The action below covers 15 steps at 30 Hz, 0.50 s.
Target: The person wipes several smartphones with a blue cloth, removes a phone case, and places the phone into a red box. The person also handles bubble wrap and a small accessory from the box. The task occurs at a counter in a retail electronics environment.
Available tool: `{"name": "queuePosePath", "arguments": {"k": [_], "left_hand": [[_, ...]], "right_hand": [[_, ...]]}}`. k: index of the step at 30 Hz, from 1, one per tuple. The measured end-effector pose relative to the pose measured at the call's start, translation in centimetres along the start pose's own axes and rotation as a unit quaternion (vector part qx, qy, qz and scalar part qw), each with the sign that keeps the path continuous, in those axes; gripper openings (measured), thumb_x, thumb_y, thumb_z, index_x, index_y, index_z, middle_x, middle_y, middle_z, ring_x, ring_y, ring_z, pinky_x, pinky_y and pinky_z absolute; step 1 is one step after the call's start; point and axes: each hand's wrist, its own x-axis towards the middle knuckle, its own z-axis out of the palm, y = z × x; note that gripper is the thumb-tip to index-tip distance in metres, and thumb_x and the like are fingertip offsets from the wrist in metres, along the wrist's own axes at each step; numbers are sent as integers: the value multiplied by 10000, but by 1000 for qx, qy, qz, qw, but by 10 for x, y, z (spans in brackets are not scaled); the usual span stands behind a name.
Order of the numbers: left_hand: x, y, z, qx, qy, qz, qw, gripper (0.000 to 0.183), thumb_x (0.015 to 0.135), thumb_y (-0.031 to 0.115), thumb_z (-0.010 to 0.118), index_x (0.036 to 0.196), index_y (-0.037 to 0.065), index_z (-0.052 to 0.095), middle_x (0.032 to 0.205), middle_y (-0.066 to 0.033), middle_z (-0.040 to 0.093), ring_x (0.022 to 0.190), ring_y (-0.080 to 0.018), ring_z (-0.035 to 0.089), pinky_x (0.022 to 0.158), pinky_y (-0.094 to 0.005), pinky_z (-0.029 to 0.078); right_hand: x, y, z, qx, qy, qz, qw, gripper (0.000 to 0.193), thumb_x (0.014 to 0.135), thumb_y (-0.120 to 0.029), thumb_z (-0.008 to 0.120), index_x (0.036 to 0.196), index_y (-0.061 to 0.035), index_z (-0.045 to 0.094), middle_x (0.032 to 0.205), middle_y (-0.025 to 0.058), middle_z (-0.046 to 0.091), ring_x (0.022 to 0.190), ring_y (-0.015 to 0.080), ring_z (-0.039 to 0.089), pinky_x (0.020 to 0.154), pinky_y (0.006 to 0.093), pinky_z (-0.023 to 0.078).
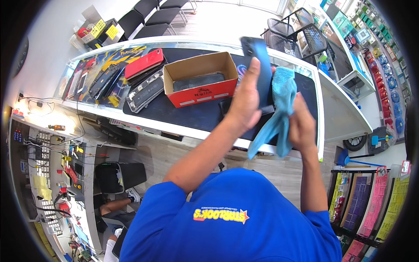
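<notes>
My left hand (245, 98) is closed round a dark blue smartphone (263, 72), held upright above the counter with its camera end at the top. A light blue cloth (283, 94) hangs from my right hand (303, 124), whose fingers are closed on it; its two loose ends droop toward me. The cloth's upper part lies close beside the phone's right edge, and I cannot tell whether they touch. Left of my left hand stands an open red cardboard box (196, 98) with a dark flat device (199, 81) inside.
The glass-edged counter has a dark mat (196, 118). Left of the box lie a red phone (145, 63), a phone frame (146, 92) and several dark phones (104, 82). Mesh chairs (310, 39) stand beyond. A seated person's leg (115, 206) shows at the lower left.
</notes>
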Motion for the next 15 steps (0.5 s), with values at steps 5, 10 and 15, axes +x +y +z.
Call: {"name": "queuePosePath", "arguments": {"k": [5,10,15], "left_hand": [[-11,39,-7,126,-15,56,990,484,1146,433,536,1415,33,577,1325,-143,721,1146,-194,699,967,-359,604],[-12,9,1,184,-30,43,982,528,1153,502,508,1362,33,629,1200,-79,674,1142,-159,641,1049,-319,502],[-11,66,3,569,-45,139,810,538,1141,472,507,1351,8,681,1330,-196,685,1251,-307,654,1097,-405,483]], "right_hand": [[18,27,-34,-246,-70,149,955,491,1069,-263,676,1469,18,625,1467,206,668,1405,403,593,1237,448,398],[47,-23,-11,349,4,280,894,486,1107,-318,661,1441,35,640,1384,120,715,1263,207,665,1142,361,471],[42,-19,5,503,103,359,779,392,1093,-285,697,1360,-2,653,1182,34,739,1048,82,684,952,254,534]]}}
